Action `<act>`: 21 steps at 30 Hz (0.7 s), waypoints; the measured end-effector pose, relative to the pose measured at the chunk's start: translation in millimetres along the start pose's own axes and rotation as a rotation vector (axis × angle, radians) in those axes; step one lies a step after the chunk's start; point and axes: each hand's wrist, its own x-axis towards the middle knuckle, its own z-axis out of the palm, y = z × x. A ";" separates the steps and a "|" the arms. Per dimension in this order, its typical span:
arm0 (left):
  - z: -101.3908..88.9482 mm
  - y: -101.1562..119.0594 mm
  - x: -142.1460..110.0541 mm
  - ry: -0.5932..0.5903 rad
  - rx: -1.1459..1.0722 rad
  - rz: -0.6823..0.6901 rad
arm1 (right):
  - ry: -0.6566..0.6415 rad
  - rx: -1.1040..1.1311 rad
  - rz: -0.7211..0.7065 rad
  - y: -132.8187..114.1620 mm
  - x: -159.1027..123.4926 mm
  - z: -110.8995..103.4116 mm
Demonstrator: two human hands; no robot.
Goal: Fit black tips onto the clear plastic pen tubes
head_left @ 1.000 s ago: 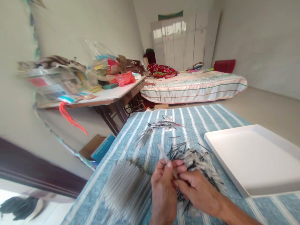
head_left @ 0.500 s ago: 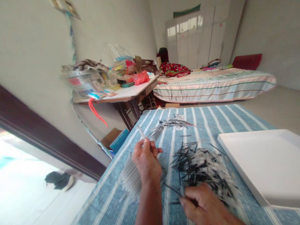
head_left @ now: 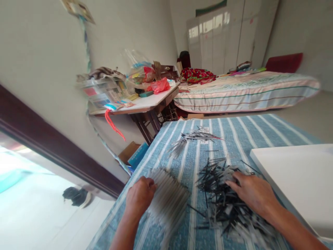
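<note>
Black and grey strips [head_left: 229, 210] lie in a messy heap under the right hand [head_left: 253, 192], fingers bent. Left hand [head_left: 141, 195] is curled, grey tube stack [head_left: 169, 196] just right of it; can't tell if either's pinching anything, tbh.

Head cam, fwd/down, prob. nr both hands [head_left: 140, 195] [head_left: 250, 190].

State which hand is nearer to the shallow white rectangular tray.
Right. The right hand is at the loose heap of thin black and translucent pieces, just left of the tray; the left hand is farther, beside the row of slim grey rods.
</note>
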 end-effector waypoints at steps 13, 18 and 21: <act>-9.8 -4.1 28.0 -0.090 0.040 0.020 | 0.080 0.200 -0.010 11.4 3.2 9.9; -10.5 35.4 75.3 -0.106 -0.031 0.127 | 0.071 0.336 -0.030 11.9 3.2 7.9; 7.2 69.4 107.1 -0.102 -0.149 0.148 | 0.028 0.377 -0.065 10.8 2.9 6.4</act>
